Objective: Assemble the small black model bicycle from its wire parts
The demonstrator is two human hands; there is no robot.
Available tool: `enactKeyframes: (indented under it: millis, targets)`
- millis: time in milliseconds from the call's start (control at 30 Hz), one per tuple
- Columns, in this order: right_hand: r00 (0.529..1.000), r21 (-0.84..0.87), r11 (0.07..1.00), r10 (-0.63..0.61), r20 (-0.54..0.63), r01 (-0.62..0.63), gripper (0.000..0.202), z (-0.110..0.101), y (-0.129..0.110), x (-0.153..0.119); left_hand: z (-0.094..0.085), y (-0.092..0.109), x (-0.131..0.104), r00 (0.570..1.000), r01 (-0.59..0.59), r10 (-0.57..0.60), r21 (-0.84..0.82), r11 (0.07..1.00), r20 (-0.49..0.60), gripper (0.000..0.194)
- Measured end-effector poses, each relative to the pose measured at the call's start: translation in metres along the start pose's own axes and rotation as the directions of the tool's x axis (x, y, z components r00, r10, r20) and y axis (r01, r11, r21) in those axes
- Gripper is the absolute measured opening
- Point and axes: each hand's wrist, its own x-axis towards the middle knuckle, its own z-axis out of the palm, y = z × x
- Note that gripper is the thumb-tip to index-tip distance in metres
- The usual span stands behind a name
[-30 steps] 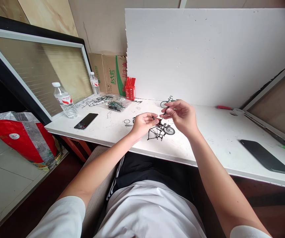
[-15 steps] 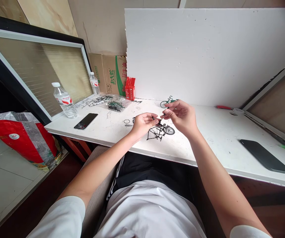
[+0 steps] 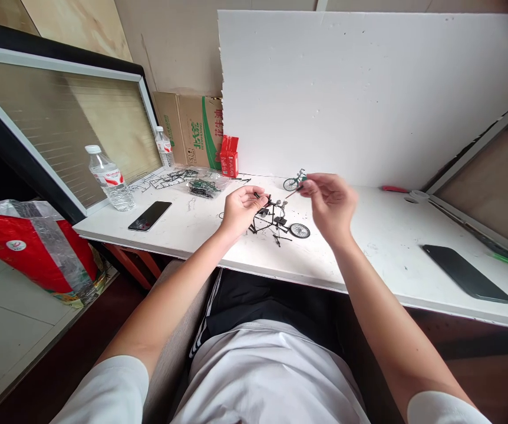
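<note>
My left hand (image 3: 241, 211) pinches the handlebar end of a small black model bicycle (image 3: 276, 221), whose spoked wheel (image 3: 299, 230) points to the right above the white table. To the right, my right hand (image 3: 331, 206) is closed on a thin dark rod (image 3: 293, 192), its tip angled down and left toward the bicycle, apart from it. The fingers of my right hand are slightly blurred. Behind the hands stands a small green model bicycle (image 3: 295, 181), partly hidden by my right fingers.
On the white table (image 3: 386, 235), a phone (image 3: 150, 216), a bottle (image 3: 110, 179) and a bag of green and black parts (image 3: 204, 187) lie or stand left. A red box (image 3: 230, 157) is behind. A dark phone (image 3: 466, 272) lies right.
My right hand has drawn back to the right with the rod, away from the black bicycle. The bicycle has turned and shifted slightly in my left hand, and the view has moved a little.
</note>
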Motion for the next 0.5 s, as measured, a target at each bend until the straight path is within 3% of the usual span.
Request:
enactKeyframes:
  millis: [200, 400, 500]
  targets:
    - [0.998, 0.053, 0.999, -0.005, -0.062, 0.008, 0.044, -0.013, -0.009, 0.012, 0.002, -0.008, -0.003, 0.990, 0.088, -0.087, -0.006, 0.996, 0.113, 0.044]
    - [0.998, 0.061, 0.996, 0.055, 0.037, -0.058, 0.050, -0.006, -0.026, 0.007, 0.008, -0.007, -0.008, 0.972, 0.175, -0.154, -0.109, 0.979, 0.178, 0.054]
    - [0.982, 0.057, 0.994, 0.084, 0.168, -0.094, 0.046, -0.007, -0.022, 0.007, 0.009, -0.007, -0.008, 0.964, 0.224, -0.194, -0.157, 0.962, 0.183, 0.055]
